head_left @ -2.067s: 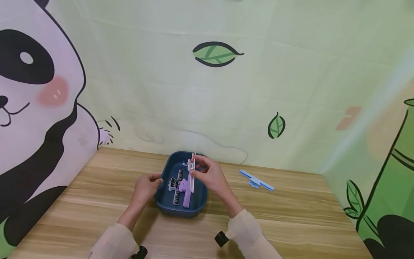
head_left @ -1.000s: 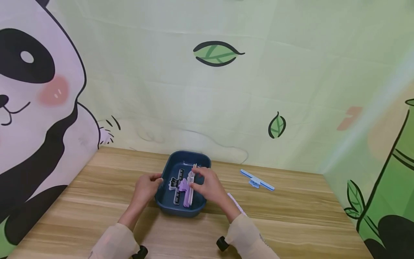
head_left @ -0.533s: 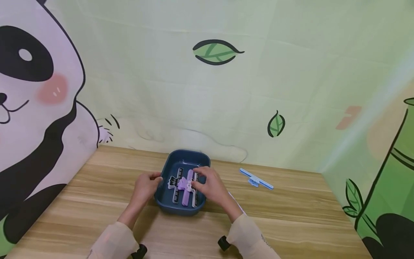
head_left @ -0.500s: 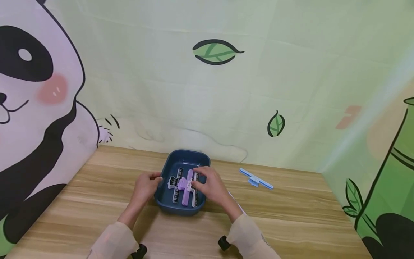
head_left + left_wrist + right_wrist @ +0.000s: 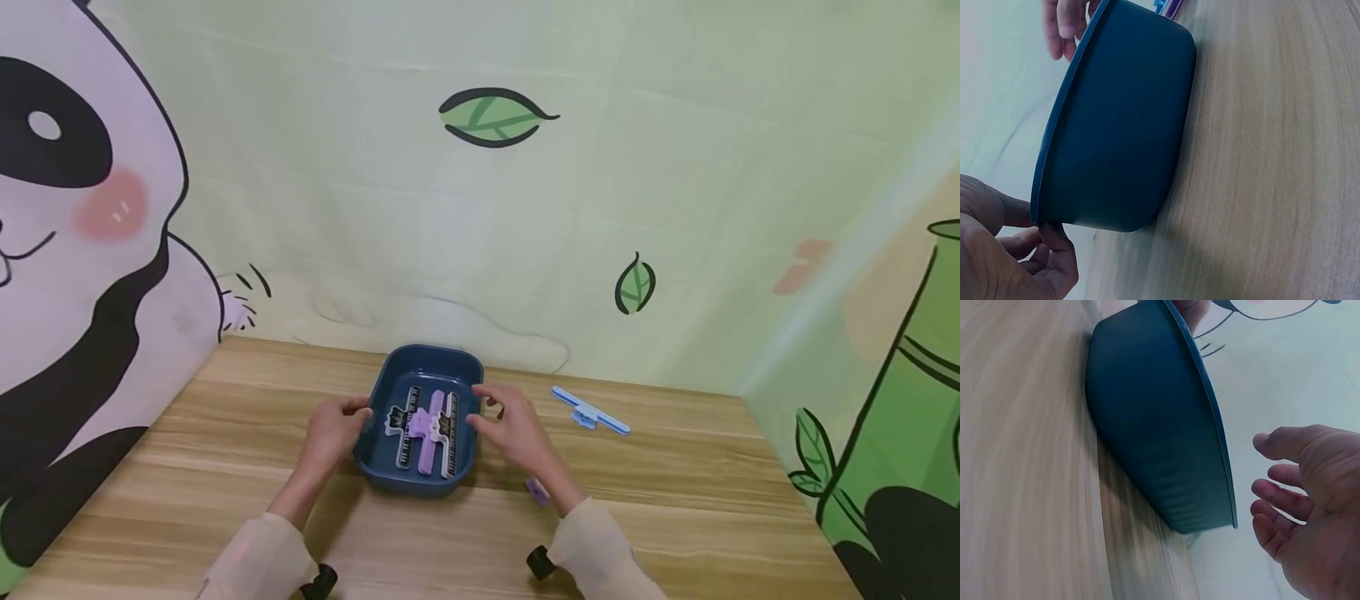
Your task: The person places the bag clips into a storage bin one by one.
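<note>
My left hand (image 5: 333,429) pinches the left rim of a dark blue plastic basin (image 5: 408,485); in the left wrist view the thumb lies on one side of the rim, curled fingers on the other. Three long clips lie side by side in the basin: a black piano-key one (image 5: 403,450), a plain purple one (image 5: 427,454) and a white-edged piano-key one (image 5: 452,454). My right hand (image 5: 513,425) is beside the right rim, thumb and fingers apart and holding nothing. The right wrist view shows a gap between those fingers (image 5: 1272,490) and the basin wall (image 5: 1160,425).
On the wood-grain table (image 5: 420,550), a blue long clip (image 5: 592,411) lies right of the basin. Part of a purple clip (image 5: 537,490) shows beside my right forearm, which hides the rest. A green cloth (image 5: 360,208) with panda and leaf drawings hangs behind.
My right hand lowered the white-edged piano-key clip into the basin beside the purple one, let it go and drew away to the right. My left hand stays at the rim.
</note>
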Demonstrator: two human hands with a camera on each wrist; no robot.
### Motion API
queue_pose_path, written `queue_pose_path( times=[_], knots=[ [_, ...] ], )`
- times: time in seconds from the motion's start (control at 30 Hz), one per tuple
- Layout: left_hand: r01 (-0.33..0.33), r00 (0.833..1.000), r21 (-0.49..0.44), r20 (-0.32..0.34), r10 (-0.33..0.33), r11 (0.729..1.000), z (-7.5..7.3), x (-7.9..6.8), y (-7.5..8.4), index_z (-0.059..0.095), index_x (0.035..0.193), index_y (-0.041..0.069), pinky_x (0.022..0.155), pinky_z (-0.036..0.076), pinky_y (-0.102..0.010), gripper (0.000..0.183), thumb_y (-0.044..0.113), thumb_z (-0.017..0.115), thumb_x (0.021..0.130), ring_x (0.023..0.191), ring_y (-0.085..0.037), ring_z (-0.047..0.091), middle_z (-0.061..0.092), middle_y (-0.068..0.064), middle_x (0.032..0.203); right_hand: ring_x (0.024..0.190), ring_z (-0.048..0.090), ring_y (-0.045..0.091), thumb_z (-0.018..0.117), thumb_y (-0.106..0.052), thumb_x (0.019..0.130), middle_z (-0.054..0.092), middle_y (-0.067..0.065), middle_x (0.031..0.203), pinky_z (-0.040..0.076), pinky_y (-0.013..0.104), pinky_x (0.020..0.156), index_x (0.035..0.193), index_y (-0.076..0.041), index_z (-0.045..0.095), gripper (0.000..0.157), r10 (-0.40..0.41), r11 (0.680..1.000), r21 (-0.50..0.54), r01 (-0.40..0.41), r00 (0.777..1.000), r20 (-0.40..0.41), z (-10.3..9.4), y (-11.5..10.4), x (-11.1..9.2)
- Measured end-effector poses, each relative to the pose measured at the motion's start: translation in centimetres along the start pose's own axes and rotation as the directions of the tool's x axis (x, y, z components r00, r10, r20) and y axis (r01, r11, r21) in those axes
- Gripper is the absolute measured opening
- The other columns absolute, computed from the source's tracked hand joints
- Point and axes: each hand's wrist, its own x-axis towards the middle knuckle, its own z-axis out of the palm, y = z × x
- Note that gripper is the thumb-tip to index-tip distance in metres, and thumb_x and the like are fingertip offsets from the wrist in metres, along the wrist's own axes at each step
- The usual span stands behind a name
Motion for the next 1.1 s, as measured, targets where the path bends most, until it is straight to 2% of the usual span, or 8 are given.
queue_pose_path(
  times=[0.17,0.33,0.63,0.87,1.1],
  knots=[
    [0.008,1.0,-0.006,0.003,-0.008,1.0,-0.1,-0.1,0.2,0.067,0.126,-0.012,0.092,0.052,-0.05,0.031,0.005,0.059,0.101,0.105,-0.038,0.063,0.066,-0.031,0.123,0.105,0.063,0.039,0.077,-0.006,0.091,0.069,0.02,0.122,0.055,0.052,0.084,0.127,0.006,0.067,0.039,-0.028,1.0,-0.008,0.028,0.999,-0.037,-0.9,0.8,-0.6],
    [0.014,1.0,-0.01,0.008,-0.014,1.0,-0.1,-0.1,0.3,0.066,0.127,-0.012,0.092,0.052,-0.051,0.032,0.005,0.059,0.101,0.105,-0.038,0.063,0.066,-0.032,0.124,0.102,0.064,0.039,0.078,-0.003,0.089,0.07,0.019,0.12,0.056,0.049,0.081,0.126,0.005,0.068,0.038,-0.043,0.999,-0.035,0.041,0.996,-0.08,-1.7,1.4,-1.2],
    [-0.001,1.0,0.0,0.0,0.001,1.0,-0.1,0.1,0.2,0.067,0.125,-0.012,0.092,0.052,-0.051,0.03,0.005,0.06,0.101,0.104,-0.038,0.063,0.067,-0.031,0.122,0.106,0.062,0.035,0.077,-0.004,0.091,0.067,0.019,0.124,0.053,0.05,0.085,0.131,0.001,0.066,0.042,-0.006,1.0,-0.015,0.005,0.997,-0.077,-3.8,2.4,-2.7],
    [0.01,1.0,-0.002,0.003,-0.01,1.0,0.0,0.0,0.1,0.066,0.126,-0.012,0.093,0.052,-0.051,0.031,0.005,0.059,0.101,0.106,-0.038,0.063,0.066,-0.031,0.123,0.101,0.064,0.03,0.08,-0.001,0.087,0.07,0.018,0.118,0.055,0.044,0.079,0.127,0.003,0.068,0.042,-0.04,0.998,-0.06,0.033,0.993,-0.112,-5.0,3.0,-3.6],
    [0.015,1.0,0.009,0.006,-0.015,1.0,0.1,0.0,0.1,0.066,0.127,-0.012,0.094,0.052,-0.052,0.031,0.006,0.058,0.102,0.107,-0.039,0.063,0.066,-0.032,0.125,0.099,0.064,0.038,0.08,0.001,0.086,0.07,0.021,0.116,0.056,0.051,0.078,0.126,0.004,0.068,0.042,-0.053,0.996,-0.081,0.042,0.99,-0.13,-6.1,3.4,-4.3]
  ],
)
